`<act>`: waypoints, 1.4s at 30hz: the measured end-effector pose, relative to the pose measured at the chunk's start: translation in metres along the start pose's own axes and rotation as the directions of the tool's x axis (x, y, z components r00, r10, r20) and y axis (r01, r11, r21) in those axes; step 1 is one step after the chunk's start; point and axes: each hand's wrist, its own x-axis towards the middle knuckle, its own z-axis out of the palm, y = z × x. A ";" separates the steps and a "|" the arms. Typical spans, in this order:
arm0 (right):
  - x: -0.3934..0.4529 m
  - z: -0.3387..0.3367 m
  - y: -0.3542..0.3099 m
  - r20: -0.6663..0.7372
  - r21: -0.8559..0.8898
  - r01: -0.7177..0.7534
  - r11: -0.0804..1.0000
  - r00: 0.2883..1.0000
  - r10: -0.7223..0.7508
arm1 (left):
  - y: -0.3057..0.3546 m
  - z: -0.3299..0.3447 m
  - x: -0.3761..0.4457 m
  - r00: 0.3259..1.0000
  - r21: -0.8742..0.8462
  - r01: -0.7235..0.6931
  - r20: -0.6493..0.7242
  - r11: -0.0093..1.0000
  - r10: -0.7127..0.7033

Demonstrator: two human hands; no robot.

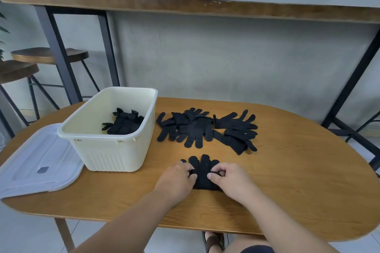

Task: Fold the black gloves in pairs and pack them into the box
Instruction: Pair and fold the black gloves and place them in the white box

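Gloves (202, 170) stacked as a black pair are pinned flat on the wooden table (287, 181) directly between the two hands, with their fingers pointing away from the person and the cuff end nearest the body. The left hand (176, 178) is laid on the left edge of this pair, its fingers curled and its thumb and fingertips pinching the fabric at about mid-length. The right hand (228, 176) is set on the right edge in the same way, fingers bent inward and the cloth pinched between thumb and forefinger. Both hands are thus closed on the same pair, and only a narrow strip of black is left showing between them. Beyond the hands, further from the body, a loose pile of gloves (185, 127) is spread on the table, and just to the right of it a second pile (236, 129) is seen, well apart from both hands. Ahead and to the left of the left hand a cream plastic box (111, 150) is stood, and folded gloves (123, 123) are seen lying on its floor toward the far right corner. Further left of the box, a translucent lid (30, 162) is laid flat at the table's edge.
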 end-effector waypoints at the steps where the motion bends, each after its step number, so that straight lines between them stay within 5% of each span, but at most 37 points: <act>1: 0.001 0.002 0.001 -0.058 -0.014 0.010 1.000 0.998 -0.010 | 0.000 0.001 0.001 1.000 0.002 0.008 -0.028 1.000 -0.008; 4: 0.001 0.004 -0.001 -0.124 -0.094 0.110 0.990 0.985 -0.121 | 0.000 -0.001 0.001 0.997 0.012 -0.029 -0.073 1.000 0.030; 9: -0.006 0.004 -0.004 -0.075 -0.343 0.298 0.891 0.937 -0.342 | 0.004 -0.001 -0.001 0.974 0.212 -0.201 -0.057 0.956 0.217; 12: -0.011 -0.001 -0.002 -0.032 -0.345 0.393 0.852 0.903 -0.429 | -0.002 -0.007 -0.006 0.938 0.258 -0.321 -0.044 0.911 0.343; 19: -0.015 -0.002 -0.007 0.036 -0.409 0.378 0.831 0.916 -0.399 | -0.004 -0.009 -0.009 0.936 0.267 -0.341 0.013 0.901 0.351; 23: -0.003 -0.015 -0.015 0.121 -0.007 0.152 0.988 0.981 -0.150 | -0.002 -0.017 0.000 0.979 0.087 -0.200 0.046 0.976 0.197; 26: 0.010 -0.013 -0.013 0.081 0.046 0.090 0.995 0.992 -0.093 | -0.005 -0.012 0.012 0.991 0.030 -0.125 0.050 0.992 0.123; 29: 0.026 -0.004 -0.006 -0.108 -0.140 0.138 0.981 0.982 -0.153 | -0.006 -0.008 0.023 0.989 0.107 -0.118 -0.080 0.987 0.126; 32: 0.030 0.003 -0.004 -0.237 -0.344 0.280 0.896 0.898 -0.372 | -0.001 -0.012 0.026 0.946 0.259 -0.249 -0.144 0.933 0.292; 36: 0.028 0.009 0.001 -0.131 -0.409 0.448 0.795 0.833 -0.537 | -0.005 -0.013 0.020 0.853 0.379 -0.484 0.005 0.788 0.522; 42: 0.029 0.003 0.008 0.034 -0.289 0.465 0.837 0.879 -0.477 | -0.022 -0.011 0.021 0.881 0.253 -0.460 0.010 0.851 0.474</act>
